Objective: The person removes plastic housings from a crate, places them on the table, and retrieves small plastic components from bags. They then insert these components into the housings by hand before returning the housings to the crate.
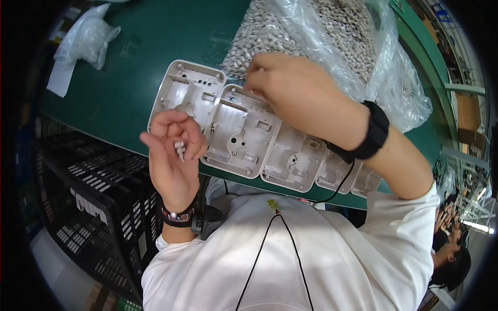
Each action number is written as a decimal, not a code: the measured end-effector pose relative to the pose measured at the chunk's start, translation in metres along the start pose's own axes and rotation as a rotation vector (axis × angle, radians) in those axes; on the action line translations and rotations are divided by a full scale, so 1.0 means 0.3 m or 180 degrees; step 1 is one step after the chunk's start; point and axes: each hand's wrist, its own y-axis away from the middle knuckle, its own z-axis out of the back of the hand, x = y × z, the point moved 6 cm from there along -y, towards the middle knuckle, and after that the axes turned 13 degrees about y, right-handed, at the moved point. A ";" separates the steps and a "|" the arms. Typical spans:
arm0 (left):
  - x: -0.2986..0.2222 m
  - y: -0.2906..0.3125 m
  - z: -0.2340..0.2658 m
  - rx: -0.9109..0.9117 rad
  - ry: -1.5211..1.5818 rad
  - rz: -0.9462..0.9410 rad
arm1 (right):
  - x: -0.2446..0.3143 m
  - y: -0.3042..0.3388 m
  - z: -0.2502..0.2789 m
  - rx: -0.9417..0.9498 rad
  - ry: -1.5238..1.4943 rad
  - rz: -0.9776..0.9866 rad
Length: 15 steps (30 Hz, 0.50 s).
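Nearby, a person in a white shirt (332, 249) sits or stands close against the green tabletop (171, 31), a black crate (118, 223) at the left. Five pale plastic casings (246, 116), hollow sides up, form a slanting row from left to right, close enough together that a bump to one could shove the others out of line.

The left hand (170, 166) is turned palm up over the near part of the leftmost casing, fingers loosely curled around a few small pale pieces (180, 147). That slack hold is the likeliest trouble spot: a tilt of the wrist could spill a piece into a casing, where pale on pale would be easy to miss, or over the near edge toward the crate.

A thin black cable (343, 181) runs from the band (374, 129) on the right wrist across the row to the near side; a long reach could drag it over the casings and catch a rim.

The right hand (251, 83) is poised at the far edge of the second casing from the left, fingertips drawn narrow; whether they pinch anything cannot be told.

Beyond, a heap of matching bits (259, 36) lies in and around clear plastic (402, 88). Brushed by that forearm, loose ones could slide into the casings. Crumpled clear wrap (88, 41) lies at the far left.
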 end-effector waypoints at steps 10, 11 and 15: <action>-0.005 -0.022 0.025 -0.0394 0.1666 0.0089 | 0.017 0.004 -0.011 -0.0835 0.0037 -0.0022; -0.007 -0.021 0.022 -0.0400 0.1640 0.0034 | 0.026 -0.003 0.007 -0.1030 -0.0094 -0.0070; 0.008 -0.014 0.033 -0.1045 0.1628 -0.0066 | 0.129 -0.028 0.123 -0.1703 -0.0645 -0.0089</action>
